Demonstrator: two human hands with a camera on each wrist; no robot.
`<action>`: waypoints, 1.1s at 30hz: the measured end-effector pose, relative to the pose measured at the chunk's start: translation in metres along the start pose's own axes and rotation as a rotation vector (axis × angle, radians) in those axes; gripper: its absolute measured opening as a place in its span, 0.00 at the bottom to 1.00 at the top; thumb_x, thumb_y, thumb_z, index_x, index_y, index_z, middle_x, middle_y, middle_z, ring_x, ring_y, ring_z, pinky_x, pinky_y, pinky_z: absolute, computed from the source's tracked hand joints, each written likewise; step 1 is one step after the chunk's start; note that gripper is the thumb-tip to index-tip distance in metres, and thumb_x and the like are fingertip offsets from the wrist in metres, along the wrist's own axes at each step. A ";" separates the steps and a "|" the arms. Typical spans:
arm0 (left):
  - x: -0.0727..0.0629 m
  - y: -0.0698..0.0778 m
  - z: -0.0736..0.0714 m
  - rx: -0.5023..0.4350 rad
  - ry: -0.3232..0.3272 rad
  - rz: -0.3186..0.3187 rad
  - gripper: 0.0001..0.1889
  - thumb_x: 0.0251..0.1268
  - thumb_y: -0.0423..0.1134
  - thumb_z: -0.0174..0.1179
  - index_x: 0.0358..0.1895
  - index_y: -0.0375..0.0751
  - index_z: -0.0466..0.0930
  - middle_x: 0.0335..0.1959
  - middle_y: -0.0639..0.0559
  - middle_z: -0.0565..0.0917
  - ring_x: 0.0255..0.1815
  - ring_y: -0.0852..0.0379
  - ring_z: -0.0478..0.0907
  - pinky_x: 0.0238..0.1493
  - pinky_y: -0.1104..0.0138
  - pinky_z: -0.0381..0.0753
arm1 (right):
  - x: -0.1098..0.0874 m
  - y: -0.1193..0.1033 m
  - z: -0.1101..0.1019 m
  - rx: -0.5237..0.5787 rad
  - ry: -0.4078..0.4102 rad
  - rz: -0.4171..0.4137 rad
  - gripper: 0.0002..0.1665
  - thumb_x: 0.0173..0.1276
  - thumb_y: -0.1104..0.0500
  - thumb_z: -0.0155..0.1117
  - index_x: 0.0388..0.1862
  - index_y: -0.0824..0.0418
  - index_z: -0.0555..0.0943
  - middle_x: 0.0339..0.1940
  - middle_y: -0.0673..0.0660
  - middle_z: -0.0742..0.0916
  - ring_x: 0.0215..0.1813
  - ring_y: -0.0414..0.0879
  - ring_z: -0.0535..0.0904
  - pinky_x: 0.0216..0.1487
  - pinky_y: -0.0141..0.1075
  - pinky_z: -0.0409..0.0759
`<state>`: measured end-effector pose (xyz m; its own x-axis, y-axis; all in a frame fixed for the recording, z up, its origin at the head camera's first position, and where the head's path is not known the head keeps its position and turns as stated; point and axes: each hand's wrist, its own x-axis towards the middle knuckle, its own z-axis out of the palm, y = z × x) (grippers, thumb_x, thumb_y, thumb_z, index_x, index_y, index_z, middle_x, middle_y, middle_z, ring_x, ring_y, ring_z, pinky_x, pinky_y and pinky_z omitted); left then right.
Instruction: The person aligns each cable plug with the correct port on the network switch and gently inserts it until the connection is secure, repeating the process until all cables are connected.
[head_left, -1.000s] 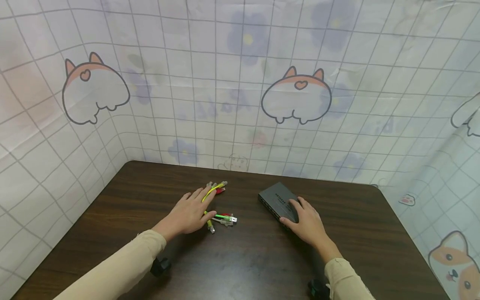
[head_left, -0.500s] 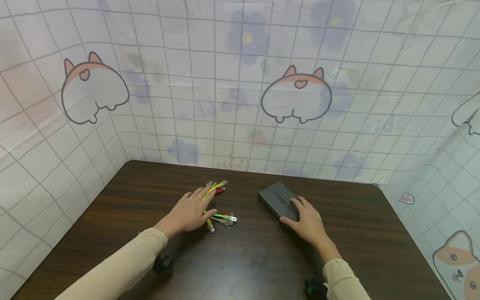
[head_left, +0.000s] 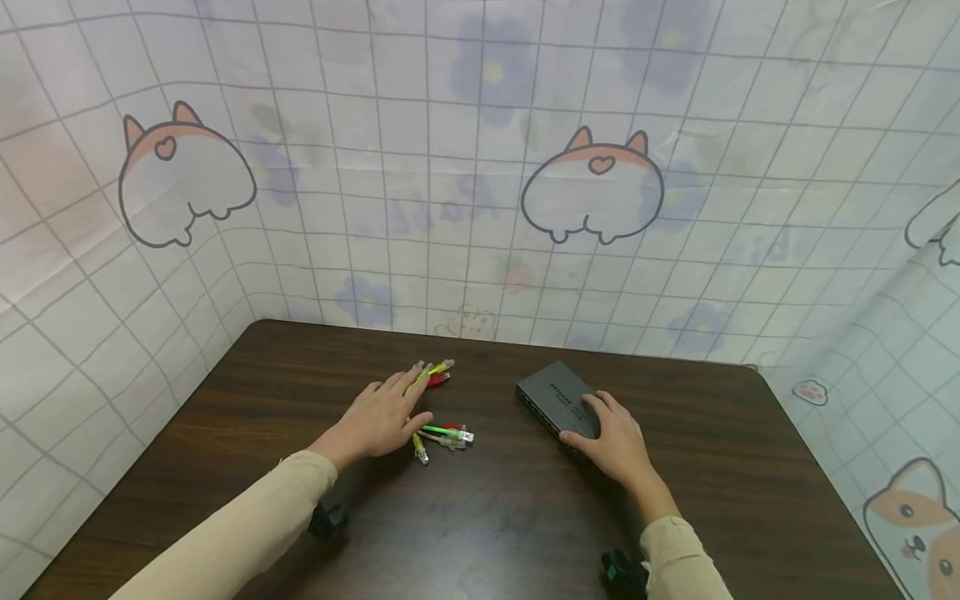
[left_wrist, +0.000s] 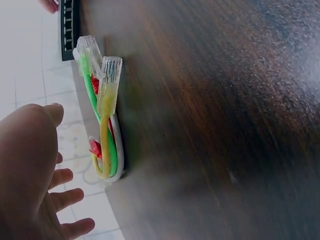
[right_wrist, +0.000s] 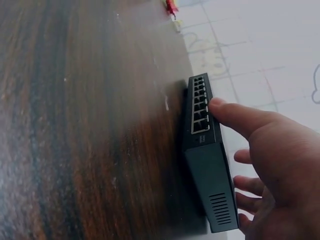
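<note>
In the head view, the left hand is spread wide over the coloured cables, near the frame's centre; the left wrist view shows its thumb and 4 fingers gripping nothing. The right hand, with relaxed fingers, rests on the black network switch, right of centre. Only the right wrist view reveals vent slots, lower right.

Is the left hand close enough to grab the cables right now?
Probably yes: the left hand is open just above the cables, and nothing seems to be in between.
</note>
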<state>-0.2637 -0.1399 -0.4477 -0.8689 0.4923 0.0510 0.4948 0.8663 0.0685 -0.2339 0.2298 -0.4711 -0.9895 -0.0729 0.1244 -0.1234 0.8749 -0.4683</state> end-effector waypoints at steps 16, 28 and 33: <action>0.009 -0.003 0.000 -0.062 0.032 -0.008 0.34 0.72 0.57 0.49 0.72 0.38 0.61 0.74 0.39 0.62 0.72 0.41 0.64 0.64 0.42 0.67 | 0.002 0.003 0.001 0.034 -0.008 0.004 0.49 0.59 0.39 0.69 0.72 0.61 0.64 0.74 0.67 0.64 0.71 0.68 0.62 0.65 0.66 0.60; 0.013 -0.004 0.002 -0.135 0.007 -0.053 0.33 0.72 0.57 0.49 0.72 0.40 0.62 0.73 0.40 0.64 0.71 0.41 0.65 0.65 0.43 0.66 | 0.001 0.004 -0.002 0.078 -0.028 0.040 0.53 0.58 0.39 0.70 0.75 0.60 0.59 0.75 0.67 0.62 0.72 0.68 0.61 0.65 0.68 0.57; 0.017 -0.006 0.004 -0.165 0.007 -0.067 0.33 0.72 0.58 0.48 0.72 0.42 0.62 0.73 0.41 0.64 0.71 0.41 0.65 0.66 0.43 0.65 | -0.001 0.007 -0.004 0.069 -0.053 0.104 0.60 0.56 0.33 0.68 0.77 0.61 0.55 0.76 0.68 0.60 0.73 0.68 0.59 0.61 0.71 0.58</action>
<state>-0.2814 -0.1368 -0.4515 -0.9001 0.4331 0.0472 0.4314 0.8712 0.2342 -0.2334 0.2380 -0.4706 -0.9996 -0.0102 0.0269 -0.0230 0.8444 -0.5352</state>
